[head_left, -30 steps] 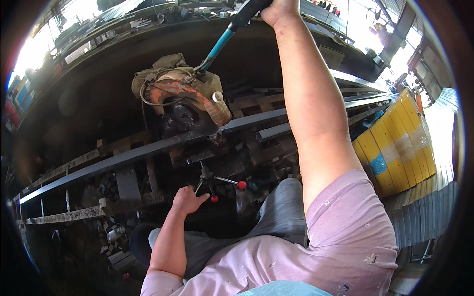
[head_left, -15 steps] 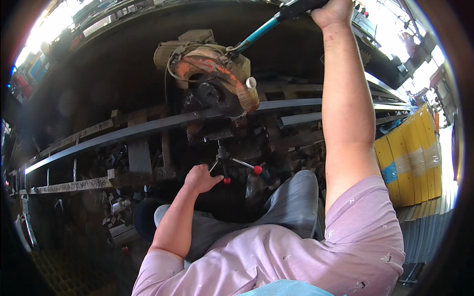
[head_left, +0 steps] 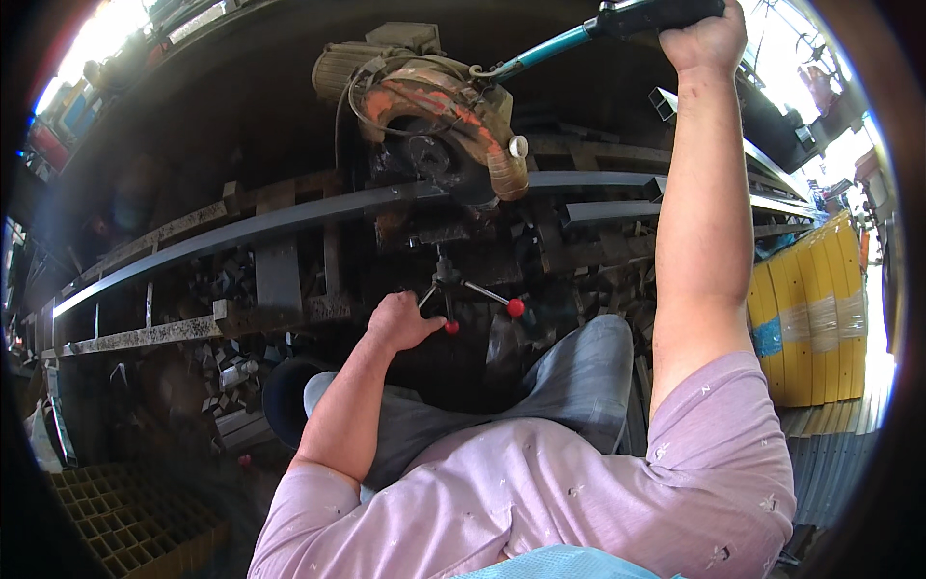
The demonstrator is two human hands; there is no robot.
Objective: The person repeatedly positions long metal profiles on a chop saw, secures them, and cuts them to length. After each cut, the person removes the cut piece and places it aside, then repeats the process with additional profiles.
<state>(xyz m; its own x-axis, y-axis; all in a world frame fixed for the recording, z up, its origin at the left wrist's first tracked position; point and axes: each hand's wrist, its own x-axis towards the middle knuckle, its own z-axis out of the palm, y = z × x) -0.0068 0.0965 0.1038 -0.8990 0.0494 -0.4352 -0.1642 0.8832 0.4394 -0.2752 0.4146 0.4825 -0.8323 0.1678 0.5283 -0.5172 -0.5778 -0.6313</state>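
Observation:
My right hand [head_left: 709, 41] is closed around the black grip [head_left: 661, 13] at the end of a teal lever [head_left: 545, 50]. That lever joins a cut-off saw [head_left: 439, 101] with a worn orange guard and a grey-beige motor. Its dark disc sits just above or against a long metal bar [head_left: 357, 205]; I cannot tell whether they touch. Lower down, my left hand [head_left: 400, 320] curls over one spoke of a spoked clamp handle [head_left: 446, 275]. The thumb lies close to one of its red knobs [head_left: 451, 327]. Most left fingers are hidden behind the hand.
Support rails [head_left: 145, 340] run left beneath the bar, with many metal offcuts [head_left: 236, 372] below. Cut tube ends [head_left: 608, 212] lie right of the saw. Yellow panels [head_left: 810, 314] stand at far right. A gridded yellow tray [head_left: 125, 511] is at lower left.
The whole view has shifted a little, so the saw sits higher and further right. The teal lever now looks flatter, and my right hand has moved right with it. My left hand keeps its hold.

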